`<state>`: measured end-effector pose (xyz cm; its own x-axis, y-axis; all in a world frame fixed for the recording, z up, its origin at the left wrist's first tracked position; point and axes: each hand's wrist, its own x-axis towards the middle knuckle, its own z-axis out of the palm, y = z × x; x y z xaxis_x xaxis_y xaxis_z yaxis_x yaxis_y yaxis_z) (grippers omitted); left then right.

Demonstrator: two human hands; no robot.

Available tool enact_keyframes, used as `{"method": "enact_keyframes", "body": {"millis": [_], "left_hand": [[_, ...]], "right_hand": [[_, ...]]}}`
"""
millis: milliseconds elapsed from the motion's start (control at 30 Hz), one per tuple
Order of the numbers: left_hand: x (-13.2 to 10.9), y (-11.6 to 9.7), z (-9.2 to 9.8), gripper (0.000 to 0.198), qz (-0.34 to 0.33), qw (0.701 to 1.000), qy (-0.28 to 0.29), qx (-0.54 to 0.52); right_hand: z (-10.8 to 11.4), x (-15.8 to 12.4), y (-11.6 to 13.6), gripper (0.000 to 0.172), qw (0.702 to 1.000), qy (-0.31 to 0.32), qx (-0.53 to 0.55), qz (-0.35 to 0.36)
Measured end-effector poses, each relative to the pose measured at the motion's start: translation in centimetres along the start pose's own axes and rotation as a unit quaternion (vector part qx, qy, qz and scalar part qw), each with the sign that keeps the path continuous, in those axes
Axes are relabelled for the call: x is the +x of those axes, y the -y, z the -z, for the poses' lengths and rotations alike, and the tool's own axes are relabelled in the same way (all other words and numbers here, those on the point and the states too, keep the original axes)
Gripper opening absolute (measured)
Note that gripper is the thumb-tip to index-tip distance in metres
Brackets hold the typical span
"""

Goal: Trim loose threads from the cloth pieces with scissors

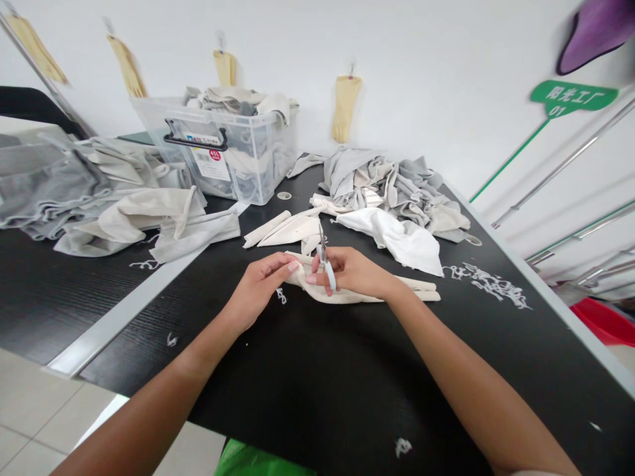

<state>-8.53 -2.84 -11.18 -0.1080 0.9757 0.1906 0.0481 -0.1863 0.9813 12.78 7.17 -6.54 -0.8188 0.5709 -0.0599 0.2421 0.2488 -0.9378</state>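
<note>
My left hand (262,284) pinches the left end of a cream cloth piece (342,295) that lies across the black table. In my right hand (350,271) is a pair of small scissors (326,264) with light-coloured handles, blades pointing away from me. The right hand sits over the middle of the cloth; whether it also grips the fabric I cannot tell. Just beyond the hands lie more cream cloth pieces (292,230) and a white one (391,238). A few white thread ends (281,295) rest beside my left hand.
A clear plastic box (258,162) full of cloth stands at the back left. Grey cloth lies in a heap (357,175) at the back and a pile (124,218) at left. Thread scraps (491,283) are gathered at right. Yellow gloves (346,109) hang on the wall.
</note>
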Motion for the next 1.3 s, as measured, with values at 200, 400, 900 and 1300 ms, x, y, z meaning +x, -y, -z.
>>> {"method": "enact_keyframes", "body": {"millis": [200,400,900,1300], "left_hand": [[0.0,0.4,0.1,0.029,0.003,1.0,0.008,0.007],[0.2,0.7,0.2,0.028,0.033,0.999,0.024,0.0],[0.0,0.6,0.2,0.031,0.073,0.997,0.013,-0.034],[0.0,0.7,0.1,0.03,0.065,0.997,0.014,-0.028]], "right_hand": [[1.6,-0.8,0.3,0.045,0.993,-0.016,-0.114,-0.029],[2.1,-0.9,0.8,0.052,0.981,-0.024,-0.173,-0.089],[2.2,-1.5,1.3,0.025,0.979,0.014,-0.133,-0.157],[3.4,-2.3,2.5,0.052,0.921,-0.016,-0.379,-0.09]]}}
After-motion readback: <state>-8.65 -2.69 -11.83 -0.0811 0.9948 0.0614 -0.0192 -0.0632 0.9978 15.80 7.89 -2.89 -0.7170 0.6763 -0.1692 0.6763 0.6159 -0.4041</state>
